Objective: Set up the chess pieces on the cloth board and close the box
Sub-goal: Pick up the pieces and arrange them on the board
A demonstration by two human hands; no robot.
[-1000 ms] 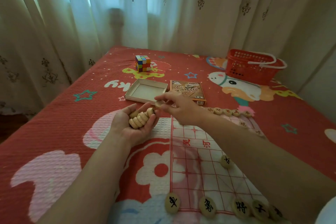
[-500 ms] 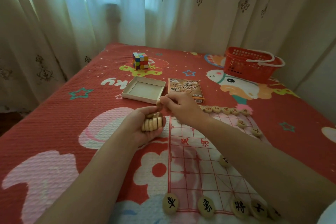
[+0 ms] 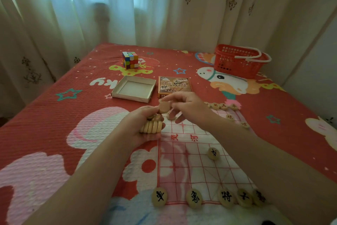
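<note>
The white cloth board [image 3: 191, 162] with a red grid lies on the bed. My left hand [image 3: 138, 128] grips a stack of round wooden chess pieces [image 3: 151, 126] at the board's far left corner. Just above the stack, my right hand [image 3: 187, 108] pinches a single chess piece [image 3: 164, 107]. Several black-lettered pieces [image 3: 194, 198] line the near edge, and one piece [image 3: 213, 153] sits alone further in. More pieces [image 3: 224, 106] stand along the far edge. Beyond the board lie the open box tray [image 3: 134, 88] and its printed lid [image 3: 175, 86].
A colourful puzzle cube [image 3: 130, 60] stands behind the box tray. A red plastic basket [image 3: 237, 62] with white handles sits at the back right. Curtains hang behind the bed, and a wall rises on the right.
My left hand has carried the stack right, up to the board's far left corner, and closed more around it. My right hand stays above it with one piece.
</note>
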